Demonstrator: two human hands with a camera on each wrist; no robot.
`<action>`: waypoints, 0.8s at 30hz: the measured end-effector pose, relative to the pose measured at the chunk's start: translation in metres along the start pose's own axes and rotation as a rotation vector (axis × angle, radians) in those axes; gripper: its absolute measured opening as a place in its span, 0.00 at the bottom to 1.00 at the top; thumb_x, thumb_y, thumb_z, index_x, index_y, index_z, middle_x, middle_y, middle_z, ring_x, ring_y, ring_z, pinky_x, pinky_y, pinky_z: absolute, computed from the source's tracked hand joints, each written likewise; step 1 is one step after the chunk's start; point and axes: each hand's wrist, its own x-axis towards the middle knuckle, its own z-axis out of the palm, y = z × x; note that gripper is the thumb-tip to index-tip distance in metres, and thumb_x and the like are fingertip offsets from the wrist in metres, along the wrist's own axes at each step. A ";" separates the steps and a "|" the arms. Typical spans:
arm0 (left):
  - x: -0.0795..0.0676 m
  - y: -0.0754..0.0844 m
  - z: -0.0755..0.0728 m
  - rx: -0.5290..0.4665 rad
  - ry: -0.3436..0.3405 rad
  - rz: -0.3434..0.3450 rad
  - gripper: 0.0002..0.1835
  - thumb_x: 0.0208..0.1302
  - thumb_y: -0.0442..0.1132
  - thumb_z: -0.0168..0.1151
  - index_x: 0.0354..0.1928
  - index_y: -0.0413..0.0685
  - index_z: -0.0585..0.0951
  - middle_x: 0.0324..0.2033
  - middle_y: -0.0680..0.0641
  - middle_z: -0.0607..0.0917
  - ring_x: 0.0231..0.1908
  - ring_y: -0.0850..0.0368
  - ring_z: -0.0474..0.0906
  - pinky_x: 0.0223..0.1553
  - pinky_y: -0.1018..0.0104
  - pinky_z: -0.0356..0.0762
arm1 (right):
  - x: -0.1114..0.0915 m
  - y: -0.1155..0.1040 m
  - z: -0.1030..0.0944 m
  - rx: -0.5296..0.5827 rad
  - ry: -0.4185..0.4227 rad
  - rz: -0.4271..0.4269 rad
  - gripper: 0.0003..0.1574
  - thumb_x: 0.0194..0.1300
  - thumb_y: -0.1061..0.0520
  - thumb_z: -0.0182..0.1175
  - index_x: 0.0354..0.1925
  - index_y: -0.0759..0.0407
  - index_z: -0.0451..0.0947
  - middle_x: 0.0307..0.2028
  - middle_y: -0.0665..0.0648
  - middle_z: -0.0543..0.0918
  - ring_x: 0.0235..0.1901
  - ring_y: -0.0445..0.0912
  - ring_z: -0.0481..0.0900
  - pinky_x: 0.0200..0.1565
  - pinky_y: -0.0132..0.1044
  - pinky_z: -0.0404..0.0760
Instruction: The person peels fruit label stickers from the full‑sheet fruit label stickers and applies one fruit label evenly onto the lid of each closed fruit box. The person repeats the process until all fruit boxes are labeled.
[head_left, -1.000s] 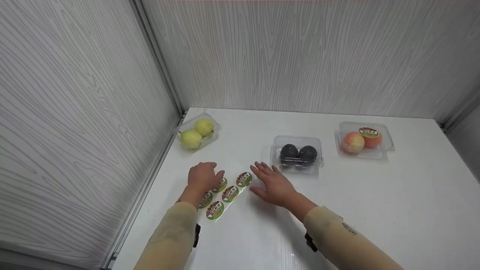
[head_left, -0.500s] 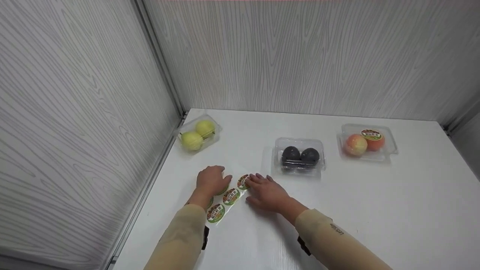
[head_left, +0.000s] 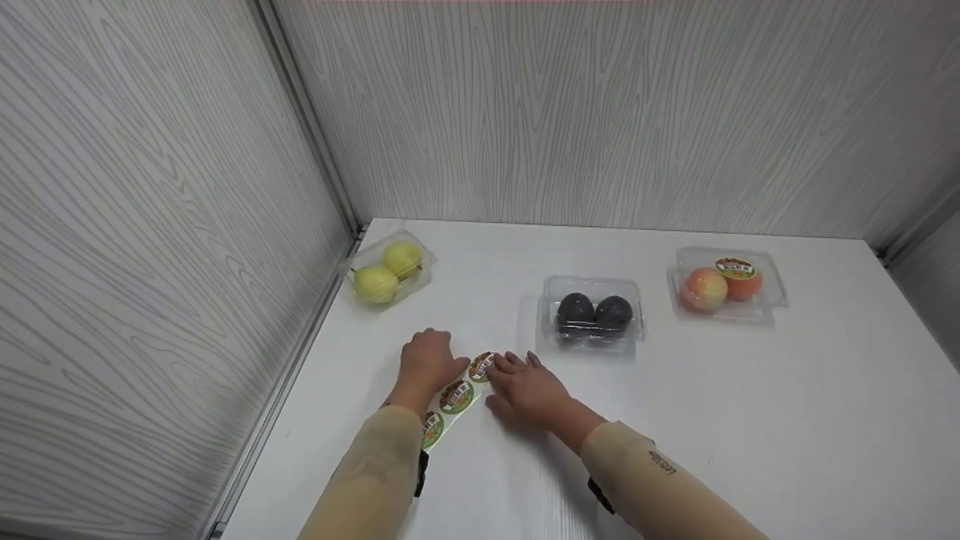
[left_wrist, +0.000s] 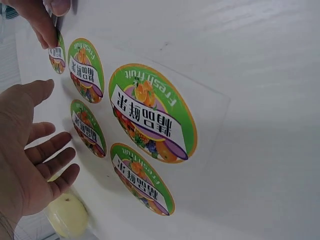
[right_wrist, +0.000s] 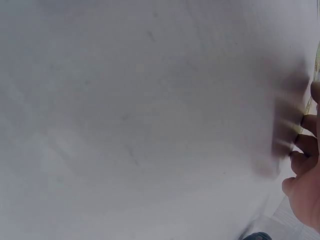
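Note:
A clear sheet (left_wrist: pixel 212 107) of round "Fresh fruit" stickers (left_wrist: pixel 152 112) lies on the white table, between my two hands. My left hand (head_left: pixel 430 363) is over the sheet's left side, its fingers loosely bent and holding nothing in the left wrist view; it hides part of the left row in the head view. With its fingertips, my right hand (head_left: pixel 531 391) touches the far sticker (head_left: pixel 482 367) of the right row. The right wrist view catches this hand only at its right edge, fingers pointing down to the table.
Behind the hands stands a clear clamshell box (head_left: pixel 592 289) with two dark round fruits. Another box (head_left: pixel 772 285) at the right holds two reddish fruits and bears a sticker. At the back left, a third box (head_left: pixel 424 274) holds two yellow-green pears. Wood-grain panels (head_left: pixel 585 112) border the table.
My right hand has come down and left, so its fingertips now reach the far sticker. My left hand has shifted right over the sheet, covering more of the left row.

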 end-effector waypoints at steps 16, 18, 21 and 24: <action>-0.001 0.004 -0.004 0.041 0.003 0.022 0.27 0.66 0.54 0.75 0.48 0.34 0.87 0.49 0.35 0.79 0.53 0.38 0.77 0.55 0.42 0.79 | -0.002 0.000 0.000 0.059 0.001 0.012 0.37 0.81 0.45 0.56 0.78 0.60 0.69 0.78 0.63 0.67 0.77 0.61 0.63 0.76 0.63 0.58; -0.001 0.005 -0.005 0.051 -0.002 0.021 0.26 0.67 0.54 0.74 0.48 0.34 0.87 0.48 0.35 0.79 0.53 0.38 0.77 0.55 0.43 0.79 | -0.002 0.000 -0.002 0.070 -0.010 0.016 0.37 0.81 0.44 0.56 0.78 0.60 0.68 0.78 0.63 0.66 0.78 0.61 0.62 0.76 0.63 0.56; -0.001 0.005 -0.004 0.054 -0.004 0.030 0.25 0.67 0.53 0.74 0.46 0.34 0.87 0.48 0.35 0.79 0.52 0.38 0.77 0.54 0.42 0.80 | -0.002 0.000 -0.002 0.085 -0.018 0.019 0.36 0.81 0.45 0.56 0.78 0.60 0.68 0.78 0.63 0.66 0.78 0.61 0.62 0.76 0.63 0.56; -0.002 0.005 -0.003 0.050 -0.004 0.041 0.25 0.67 0.53 0.74 0.45 0.33 0.87 0.47 0.35 0.79 0.52 0.38 0.77 0.54 0.42 0.80 | -0.003 -0.001 -0.003 0.103 -0.022 0.020 0.36 0.81 0.46 0.55 0.78 0.61 0.67 0.78 0.64 0.65 0.78 0.61 0.61 0.76 0.63 0.55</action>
